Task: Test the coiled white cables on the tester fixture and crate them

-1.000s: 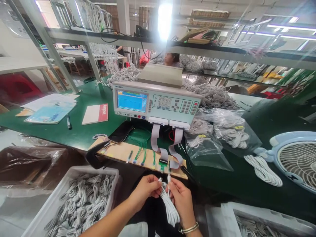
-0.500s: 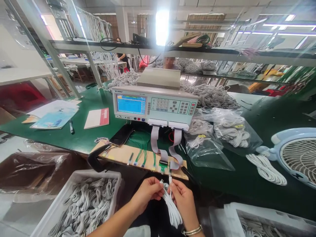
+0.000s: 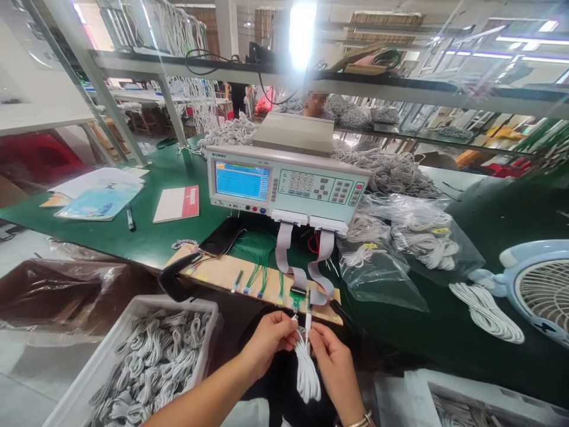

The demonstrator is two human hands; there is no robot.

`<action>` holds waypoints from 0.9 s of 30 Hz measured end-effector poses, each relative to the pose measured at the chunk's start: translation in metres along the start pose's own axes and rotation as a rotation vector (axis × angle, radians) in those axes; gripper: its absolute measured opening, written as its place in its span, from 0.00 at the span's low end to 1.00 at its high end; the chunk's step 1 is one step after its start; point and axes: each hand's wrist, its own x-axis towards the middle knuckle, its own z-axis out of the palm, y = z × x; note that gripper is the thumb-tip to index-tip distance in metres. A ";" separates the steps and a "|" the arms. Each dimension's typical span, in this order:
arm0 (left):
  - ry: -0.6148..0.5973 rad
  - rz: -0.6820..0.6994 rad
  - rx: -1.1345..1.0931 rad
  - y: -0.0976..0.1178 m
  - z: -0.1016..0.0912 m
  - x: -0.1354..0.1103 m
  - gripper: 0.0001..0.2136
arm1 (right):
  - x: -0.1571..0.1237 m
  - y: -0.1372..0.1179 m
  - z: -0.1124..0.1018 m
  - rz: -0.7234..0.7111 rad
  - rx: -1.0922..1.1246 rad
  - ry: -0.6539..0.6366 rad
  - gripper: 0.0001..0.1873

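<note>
A coiled white cable (image 3: pixel 306 370) hangs between my two hands. My left hand (image 3: pixel 276 337) pinches one of its end connectors, right at the small green circuit board (image 3: pixel 297 301) on the wooden strip. With closed fingers my right hand (image 3: pixel 331 350) holds the other white connector (image 3: pixel 308 319), which points up at the second socket beside that board. Whether either plug is fully seated I cannot tell. Grey ribbon cables (image 3: pixel 284 252) run from the board area up to the tester (image 3: pixel 284 184), whose blue screen is lit.
A white bin (image 3: pixel 213 332) of coiled cables stands at lower left, another bin (image 3: pixel 427 385) at lower right. Bagged cables (image 3: pixel 371 261), a loose coil (image 3: pixel 486 311) and a fan (image 3: pixel 542 290) lie right. A clamp (image 3: pixel 173 279) grips the strip's left end. A person sits behind the tester.
My left hand has brought its connector up to the green board. The cable coil now hangs straighter, and the whole view has shifted slightly.
</note>
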 end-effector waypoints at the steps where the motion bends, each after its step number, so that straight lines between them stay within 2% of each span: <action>1: 0.015 0.009 -0.013 -0.002 0.002 0.001 0.10 | -0.002 -0.001 -0.003 -0.017 -0.053 -0.004 0.16; 4: 0.090 0.064 -0.062 -0.009 0.010 0.000 0.11 | -0.009 0.000 -0.008 -0.009 -0.099 0.011 0.17; 7: 0.137 0.109 -0.106 -0.011 0.015 -0.004 0.12 | -0.014 0.001 -0.009 0.038 -0.038 0.025 0.18; 12: 0.136 0.060 -0.085 -0.009 0.015 -0.005 0.13 | -0.016 0.001 -0.009 0.076 0.090 0.018 0.20; 15: 0.176 0.064 -0.134 -0.011 0.014 -0.001 0.13 | -0.016 0.002 -0.008 0.075 0.097 0.007 0.19; 18: 0.159 0.091 -0.177 -0.013 0.014 0.001 0.13 | -0.015 0.005 -0.008 0.061 0.093 -0.006 0.17; 22: 0.134 0.054 -0.099 -0.011 0.014 0.000 0.12 | -0.014 0.011 -0.010 0.069 0.111 0.005 0.17; 27: 0.182 0.060 -0.082 -0.009 0.016 -0.002 0.12 | -0.014 0.011 -0.010 0.071 0.123 0.010 0.17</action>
